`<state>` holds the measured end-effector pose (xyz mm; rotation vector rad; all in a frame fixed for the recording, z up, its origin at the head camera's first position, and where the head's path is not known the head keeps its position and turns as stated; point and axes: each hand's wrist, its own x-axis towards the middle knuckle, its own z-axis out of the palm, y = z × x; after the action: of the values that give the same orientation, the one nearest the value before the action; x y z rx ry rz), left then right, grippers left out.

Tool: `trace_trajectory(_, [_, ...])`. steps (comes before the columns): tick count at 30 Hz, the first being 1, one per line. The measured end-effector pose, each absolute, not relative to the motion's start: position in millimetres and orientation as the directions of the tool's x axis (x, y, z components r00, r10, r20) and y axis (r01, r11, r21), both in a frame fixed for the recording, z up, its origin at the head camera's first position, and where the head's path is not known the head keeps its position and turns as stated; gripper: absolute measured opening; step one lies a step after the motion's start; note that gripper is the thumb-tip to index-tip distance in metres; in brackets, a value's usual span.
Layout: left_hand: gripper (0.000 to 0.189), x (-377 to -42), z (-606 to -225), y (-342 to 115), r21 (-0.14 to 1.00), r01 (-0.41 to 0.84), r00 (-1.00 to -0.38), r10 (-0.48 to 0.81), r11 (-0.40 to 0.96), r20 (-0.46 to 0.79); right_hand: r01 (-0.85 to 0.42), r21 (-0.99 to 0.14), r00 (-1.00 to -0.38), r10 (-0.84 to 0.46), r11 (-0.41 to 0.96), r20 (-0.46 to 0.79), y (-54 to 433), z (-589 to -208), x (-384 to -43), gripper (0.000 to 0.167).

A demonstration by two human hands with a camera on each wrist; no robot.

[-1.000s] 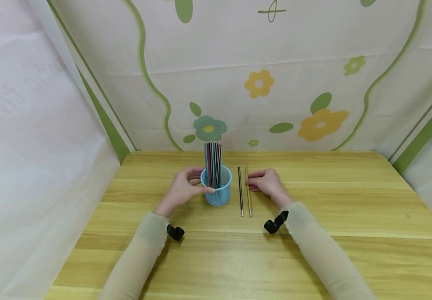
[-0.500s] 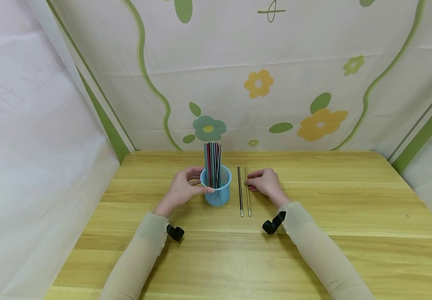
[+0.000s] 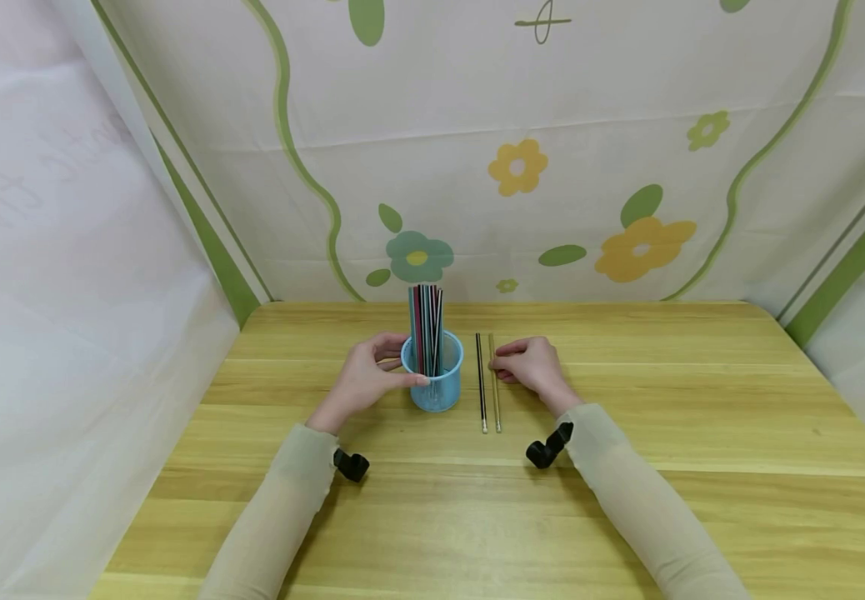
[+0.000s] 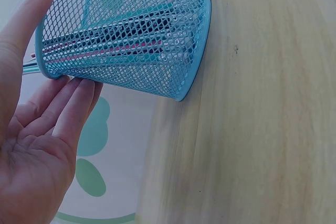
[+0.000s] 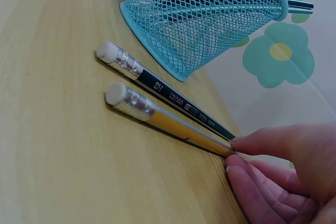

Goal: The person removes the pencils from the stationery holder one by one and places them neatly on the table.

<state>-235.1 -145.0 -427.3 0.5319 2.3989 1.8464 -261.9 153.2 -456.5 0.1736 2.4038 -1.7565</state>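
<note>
A light-blue mesh pencil cup [image 3: 443, 393] stands on the table with several pencils [image 3: 425, 321] in blue, red and dark colours leaning inside. My left hand [image 3: 361, 375] holds it from the left, thumb at the near rim and fingers behind. The left wrist view has thumb and fingers on either side of the cup's mesh wall [image 4: 121, 40]. To its right, a black pencil [image 3: 481, 387] lies with its white eraser toward me. Alongside lies a yellow pencil [image 5: 184, 128], nearly parallel, pinched by my right hand [image 3: 533, 367] between thumb and fingers.
The wooden table [image 3: 432, 517] ends at a white cloth backdrop [image 3: 447, 200] printed with flowers and leaves. Another white cloth [image 3: 87, 317] hangs on the left side. Each sleeve carries a small black camera, such as the right wrist camera [image 3: 548, 447].
The yellow pencil has shifted slightly left toward the black pencil, with my right hand on it. My left hand and the cup have stayed in place.
</note>
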Motion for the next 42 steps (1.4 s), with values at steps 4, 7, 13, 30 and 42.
trace_trajectory(4, [0.063, -235, -428, -145, 0.949, 0.23, -0.937, 0.313, 0.218, 0.155, 0.19, -0.935, -0.98, 0.001, 0.3, -0.199, 153, -456, -261, 0.031])
trace_trajectory(7, [0.063, -235, -428, -145, 0.949, 0.231, -0.937, 0.313, 0.216, 0.156, 0.187, -0.935, -0.98, -0.002, 0.3, -0.197, 153, -457, -261, 0.032])
trace_trajectory(13, [0.063, -236, -428, -145, 0.95, 0.231, -0.937, 0.31, 0.21, 0.159, 0.186, -0.94, -0.98, -0.009, 0.285, -0.196, 155, -458, -262, 0.033])
trace_trajectory(30, [0.063, -236, -427, -145, 0.946, 0.234, -0.937, 0.312, 0.224, 0.158, 0.172, -0.949, -0.985, 0.022, 0.264, -0.172, 160, -441, -259, 0.04])
trace_trajectory(42, [0.063, -237, -427, -145, 0.947, 0.231, -0.938, 0.311, 0.223, 0.155, 0.114, -0.97, -0.992, -0.021, 0.213, -0.121, 165, -418, -253, 0.049])
